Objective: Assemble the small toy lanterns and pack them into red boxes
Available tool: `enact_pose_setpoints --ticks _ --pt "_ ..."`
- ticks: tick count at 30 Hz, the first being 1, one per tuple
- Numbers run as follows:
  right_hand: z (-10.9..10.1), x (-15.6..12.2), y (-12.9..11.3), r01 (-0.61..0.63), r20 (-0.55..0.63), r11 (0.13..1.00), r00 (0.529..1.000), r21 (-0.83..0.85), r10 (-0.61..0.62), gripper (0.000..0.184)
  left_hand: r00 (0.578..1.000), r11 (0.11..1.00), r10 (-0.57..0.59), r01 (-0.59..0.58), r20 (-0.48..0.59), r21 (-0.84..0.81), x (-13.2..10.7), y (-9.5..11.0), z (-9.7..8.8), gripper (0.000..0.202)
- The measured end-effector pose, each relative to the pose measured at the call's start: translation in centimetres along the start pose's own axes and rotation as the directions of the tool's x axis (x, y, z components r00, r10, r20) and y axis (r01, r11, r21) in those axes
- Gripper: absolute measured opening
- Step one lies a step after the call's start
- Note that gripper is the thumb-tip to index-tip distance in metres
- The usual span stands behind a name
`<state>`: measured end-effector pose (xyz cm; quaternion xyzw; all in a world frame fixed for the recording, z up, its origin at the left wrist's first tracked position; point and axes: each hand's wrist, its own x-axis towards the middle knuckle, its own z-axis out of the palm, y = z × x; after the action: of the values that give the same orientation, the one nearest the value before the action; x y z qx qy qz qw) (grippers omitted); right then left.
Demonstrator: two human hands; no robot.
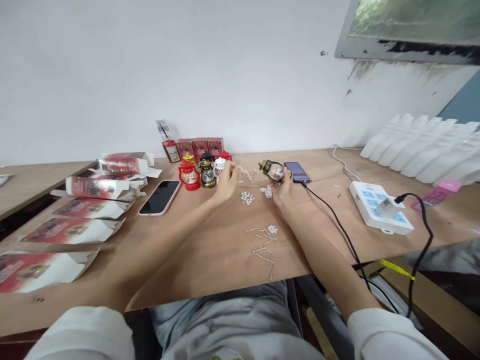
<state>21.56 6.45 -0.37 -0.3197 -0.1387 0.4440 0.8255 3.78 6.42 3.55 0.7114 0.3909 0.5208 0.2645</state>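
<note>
My right hand is wrapped round a small black and gold toy lantern, which it holds tilted on its side above the table. My left hand has thumb and fingers pinched together beside the white lantern; what they hold, if anything, is too small to make out. Just right of those fingers lie thin bent wire handles. A red lantern and a black and bronze lantern stand upright to the left. Between my hands is a pile of button cells, with small white plastic pieces nearby.
More bent wires lie near the front edge. Opened red boxes line the left side, beside a phone. Another phone is cabled at right, near a power strip and white bottles. Closed red boxes stand by the wall.
</note>
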Motion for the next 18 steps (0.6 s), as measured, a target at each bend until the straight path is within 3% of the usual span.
enact_pose_setpoints --ticks 2,4,5,7,9,11,13,18 --pt "-0.1 0.1 0.0 0.005 -0.013 1.000 1.000 -0.007 -0.005 0.033 0.961 0.992 0.005 0.030 0.277 -0.122 -4.6 2.3 -0.3 0.017" --pt "-0.2 0.3 0.2 0.012 -0.017 1.000 1.000 -0.025 -0.012 0.034 0.831 0.973 0.049 0.086 0.554 -0.214 -9.3 4.5 -0.3 0.023" --pt "-0.3 0.4 0.2 0.016 -0.016 0.999 1.000 -0.036 -0.016 0.034 0.733 0.955 0.079 0.138 0.675 -0.262 -11.4 5.3 -0.2 0.026" --pt "-0.4 0.5 0.3 0.021 -0.007 0.998 1.000 -0.054 -0.021 0.036 0.574 0.922 0.156 0.208 0.804 -0.328 -14.3 6.5 0.4 0.031" --pt "-0.5 0.5 0.4 0.023 -0.002 0.998 1.000 -0.058 -0.023 0.036 0.500 0.906 0.203 0.231 0.842 -0.356 -15.6 6.8 1.3 0.032" --pt "-0.4 0.5 0.3 0.019 -0.013 0.999 1.000 -0.042 -0.020 0.035 0.484 0.900 0.213 0.241 0.849 -0.364 -15.4 6.4 2.4 0.034" --pt "-0.3 0.4 0.1 0.010 -0.033 1.000 0.999 -0.018 -0.011 0.033 0.507 0.908 0.199 0.225 0.838 -0.352 -14.4 5.5 3.3 0.037" --pt "-0.2 0.5 -0.2 -0.003 -0.031 1.000 1.000 -0.015 0.003 0.034 0.649 0.939 0.147 0.145 0.747 -0.311 -11.2 2.9 5.6 0.044"
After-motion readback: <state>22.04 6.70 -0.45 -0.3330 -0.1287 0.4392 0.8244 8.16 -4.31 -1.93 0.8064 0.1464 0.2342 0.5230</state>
